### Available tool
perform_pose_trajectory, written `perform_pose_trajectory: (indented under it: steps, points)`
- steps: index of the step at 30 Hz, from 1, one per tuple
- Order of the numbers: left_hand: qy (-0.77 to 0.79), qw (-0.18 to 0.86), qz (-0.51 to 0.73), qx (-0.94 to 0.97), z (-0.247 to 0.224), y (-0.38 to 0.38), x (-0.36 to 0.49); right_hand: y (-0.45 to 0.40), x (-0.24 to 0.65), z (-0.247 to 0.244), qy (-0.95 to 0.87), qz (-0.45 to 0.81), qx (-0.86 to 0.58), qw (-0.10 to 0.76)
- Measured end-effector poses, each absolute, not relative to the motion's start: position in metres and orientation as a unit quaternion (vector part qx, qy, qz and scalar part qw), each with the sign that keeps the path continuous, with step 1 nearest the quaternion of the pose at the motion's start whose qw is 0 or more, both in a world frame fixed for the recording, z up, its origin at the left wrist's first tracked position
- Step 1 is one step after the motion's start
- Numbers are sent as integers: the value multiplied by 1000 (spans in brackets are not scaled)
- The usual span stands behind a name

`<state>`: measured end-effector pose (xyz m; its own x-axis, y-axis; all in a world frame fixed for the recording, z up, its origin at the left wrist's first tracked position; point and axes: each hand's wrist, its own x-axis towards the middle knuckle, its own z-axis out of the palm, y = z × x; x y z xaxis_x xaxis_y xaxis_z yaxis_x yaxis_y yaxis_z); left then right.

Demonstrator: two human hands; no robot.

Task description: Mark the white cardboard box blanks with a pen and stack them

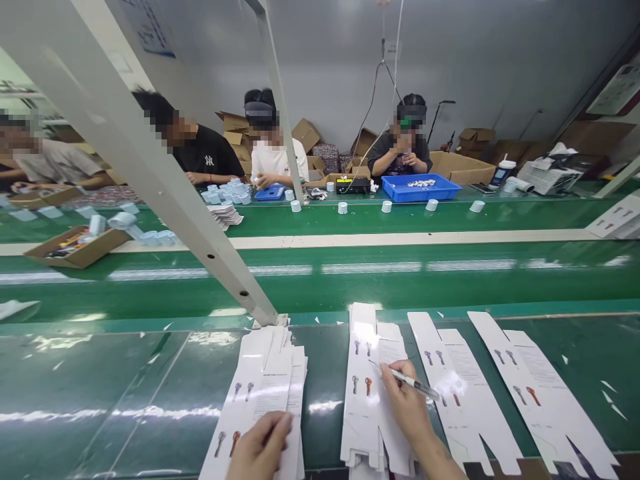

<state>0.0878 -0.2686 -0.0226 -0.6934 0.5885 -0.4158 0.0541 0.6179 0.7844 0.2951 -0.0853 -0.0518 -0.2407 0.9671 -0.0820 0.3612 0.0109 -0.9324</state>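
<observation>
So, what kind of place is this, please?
Probably a factory packing line: a long green conveyor belt, stacks of flat printed cartons under the right hand, and seated workers opposite beside a blue parts tray.

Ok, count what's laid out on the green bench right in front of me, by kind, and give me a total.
Stacks or sheets of flat white carton blanks: 4 (left stack under the left hand, middle stack, two to the right)
Pens: 1 (pen in the right hand)
Total: 5
</observation>
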Motion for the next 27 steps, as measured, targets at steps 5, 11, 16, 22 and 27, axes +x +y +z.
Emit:
perform_pose_trajectory:
  steps: [5,11,16,22,27]
  points:
    - [811,399,371,216,-46,-203,135,-118,310,-52,-647,468,-487,353]
    - [793,447,373,179,-58,-180,146,-149,315,-74,-686,468,-456,319]
    - [762,486,399,156,-53,-184,147,-147,307,-77,-698,457,-455,312]
    - [735,503,421,170,-51,-178,153,-139,322,-81,-569,539,-488,385]
    - [734,468,467,157,-34,-209,129,-112,334,-76,-399,620,-507,447]
